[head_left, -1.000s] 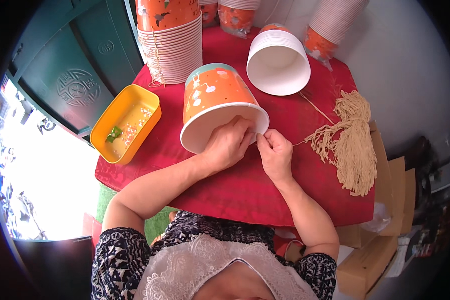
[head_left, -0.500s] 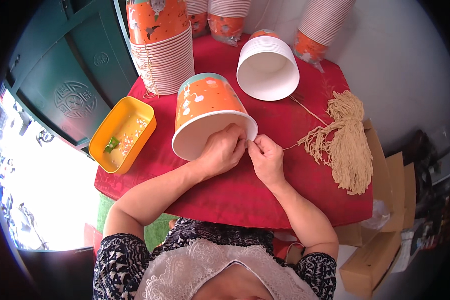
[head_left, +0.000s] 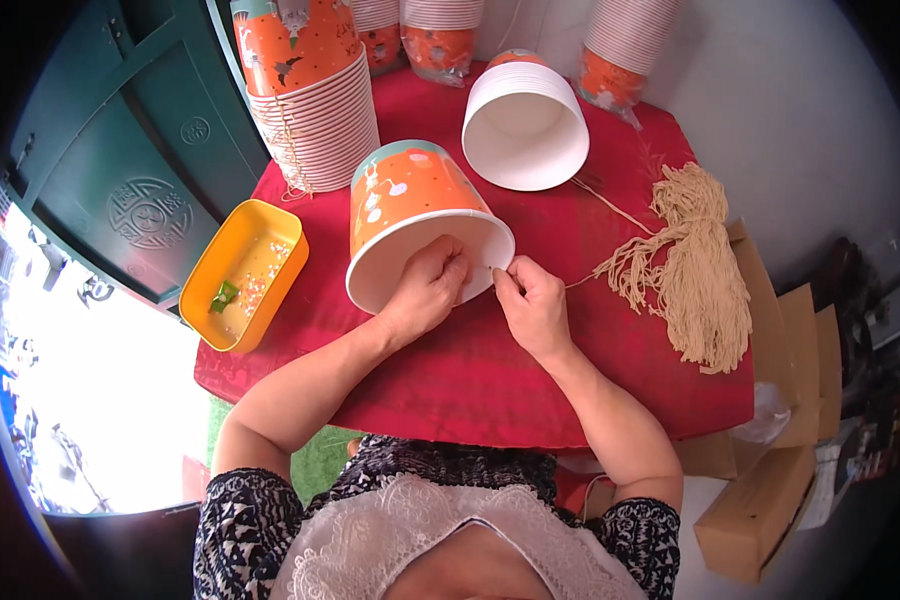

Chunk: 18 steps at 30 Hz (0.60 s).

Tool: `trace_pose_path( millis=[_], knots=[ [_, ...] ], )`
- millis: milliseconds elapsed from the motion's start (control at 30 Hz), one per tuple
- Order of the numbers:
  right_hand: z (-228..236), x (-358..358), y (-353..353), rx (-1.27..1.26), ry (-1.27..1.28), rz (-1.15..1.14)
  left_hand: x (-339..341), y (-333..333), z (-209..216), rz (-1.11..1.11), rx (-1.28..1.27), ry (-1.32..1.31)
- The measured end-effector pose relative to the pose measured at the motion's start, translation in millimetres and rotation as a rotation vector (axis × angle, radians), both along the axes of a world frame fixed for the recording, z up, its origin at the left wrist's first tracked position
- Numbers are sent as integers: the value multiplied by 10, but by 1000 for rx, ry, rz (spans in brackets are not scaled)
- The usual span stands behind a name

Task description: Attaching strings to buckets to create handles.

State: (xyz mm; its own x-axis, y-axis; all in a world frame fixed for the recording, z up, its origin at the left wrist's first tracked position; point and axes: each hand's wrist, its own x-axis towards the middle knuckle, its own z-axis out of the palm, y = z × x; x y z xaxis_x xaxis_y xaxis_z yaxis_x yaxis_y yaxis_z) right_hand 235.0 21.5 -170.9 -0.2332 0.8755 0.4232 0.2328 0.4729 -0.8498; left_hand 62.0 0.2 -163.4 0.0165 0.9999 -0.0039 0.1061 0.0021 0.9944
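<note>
An orange paper bucket [head_left: 402, 205] with a white inside lies on its side on the red table [head_left: 490, 370], its mouth toward me. My left hand [head_left: 425, 290] grips its rim, fingers inside the mouth. My right hand [head_left: 532, 305] pinches a thin beige string [head_left: 582, 280] at the rim, right beside the left fingers. The string runs right toward a bundle of beige strings [head_left: 695, 270] lying on the table.
A yellow tray [head_left: 245, 272] with small bits sits at the table's left edge. A stack of white-inside buckets [head_left: 525, 125] lies behind; tall stacks of orange buckets [head_left: 310, 90] stand at the back. Cardboard boxes [head_left: 760, 500] are on the floor at right.
Both hands stay at the bucket's rim with only small finger movements. The view has shifted slightly; the string end has been drawn closer to the rim.
</note>
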Motion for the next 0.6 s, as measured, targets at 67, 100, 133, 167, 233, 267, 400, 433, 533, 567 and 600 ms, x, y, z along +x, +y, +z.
trace_pose_path(
  millis=[67,100,133,167,233,267,400,433,533,567,600],
  knots=[
    [3,-9,-7,-11,-2,9,14,18,-24,36,148,169],
    [4,-11,-11,-12,0,8,22,2,-24,34,147,170],
    [3,-8,-12,-6,1,11,60,-37,72,18,218,271],
    [1,-5,-12,0,3,15,86,-56,123,2,290,371],
    [-26,2,4,19,-3,13,91,-31,76,-6,295,422],
    [-30,2,8,38,-11,15,90,-24,61,-10,300,472],
    [-15,0,4,48,-8,22,88,-11,32,36,442,513],
    [-19,5,16,35,-15,26,77,1,17,25,458,564],
    [-39,22,60,19,-28,29,70,0,-10,37,462,599],
    [-43,26,71,14,-34,31,68,-3,-18,59,446,584],
    [-42,27,77,15,-35,29,60,8,-28,58,447,583]
  ],
)
